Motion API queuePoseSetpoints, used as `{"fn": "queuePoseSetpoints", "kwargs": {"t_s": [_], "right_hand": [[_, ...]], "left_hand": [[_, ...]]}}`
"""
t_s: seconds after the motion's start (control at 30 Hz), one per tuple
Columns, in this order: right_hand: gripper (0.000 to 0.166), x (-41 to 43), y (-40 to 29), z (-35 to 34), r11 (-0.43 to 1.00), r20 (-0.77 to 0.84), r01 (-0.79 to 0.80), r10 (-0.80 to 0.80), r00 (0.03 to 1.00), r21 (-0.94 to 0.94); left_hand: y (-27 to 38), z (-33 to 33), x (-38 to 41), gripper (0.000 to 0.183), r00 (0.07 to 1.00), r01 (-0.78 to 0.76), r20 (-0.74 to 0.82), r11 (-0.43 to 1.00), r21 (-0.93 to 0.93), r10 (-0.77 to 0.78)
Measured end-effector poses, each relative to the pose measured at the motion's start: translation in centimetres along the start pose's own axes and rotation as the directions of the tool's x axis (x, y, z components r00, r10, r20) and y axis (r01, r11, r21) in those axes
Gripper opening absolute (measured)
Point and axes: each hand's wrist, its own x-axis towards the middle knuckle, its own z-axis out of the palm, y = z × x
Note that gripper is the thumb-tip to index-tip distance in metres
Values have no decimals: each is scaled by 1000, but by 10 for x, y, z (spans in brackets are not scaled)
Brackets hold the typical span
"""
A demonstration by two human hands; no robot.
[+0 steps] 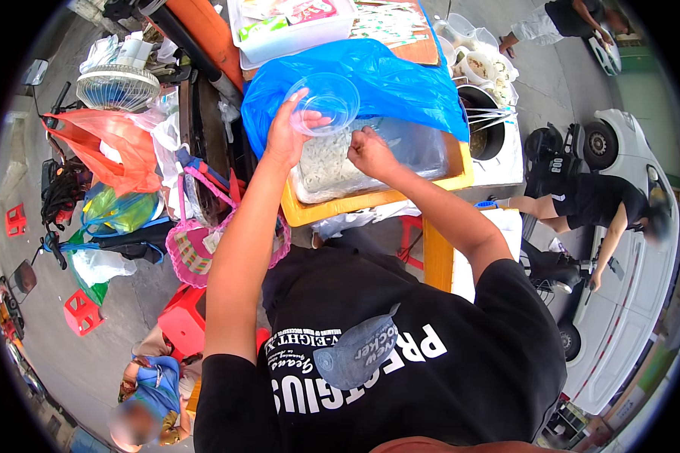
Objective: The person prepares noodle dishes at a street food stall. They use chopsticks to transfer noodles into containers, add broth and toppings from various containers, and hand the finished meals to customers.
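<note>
My left hand [288, 127] holds a clear round plastic bowl [337, 96], thumb and fingers at its left side; it looks empty. To the right of it, my right hand [372, 152] is curled into a loose fist over a plastic-lined tray [430, 164]. No object shows in that fist, though its inner side is hidden. Whitish, noodle-like food [323, 167] lies in the tray's left part. The tray sits inside a yellow-edged box [368, 203]. A blue plastic sheet or bag [396, 71] covers the far side, behind the bowl.
A white bin of packets [292, 42] stands beyond the blue plastic, beside wrapped chopsticks [391, 22]. At right are a dark pot [484, 133] and food tubs [479, 65]. Leftward are a fan [117, 88] and a pink basket [190, 255]. Other people are nearby.
</note>
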Motion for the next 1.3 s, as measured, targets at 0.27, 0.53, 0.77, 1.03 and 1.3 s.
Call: {"fn": "queuePoseSetpoints", "kwargs": {"t_s": [0.27,0.53,0.77,1.03,1.3], "right_hand": [[23,15,89,30,893,24,-450,449,893,20],[23,27,121,23,606,-51,-646,747,663,464],[23,47,67,56,107,437,-621,619,653,776],[14,79,85,92,66,486,-699,673,558,712],[10,66,82,91,-292,618,-564,549,562,772]], "left_hand": [[27,22,72,67,993,-77,-93,997,27,79],[103,44,49,57,976,-213,-6,969,124,216],[100,-7,-31,59,969,-236,76,971,35,233],[-17,-80,-211,59,964,-33,-264,998,-47,19],[-23,-69,-255,59,924,-3,-383,999,-42,-14]]}}
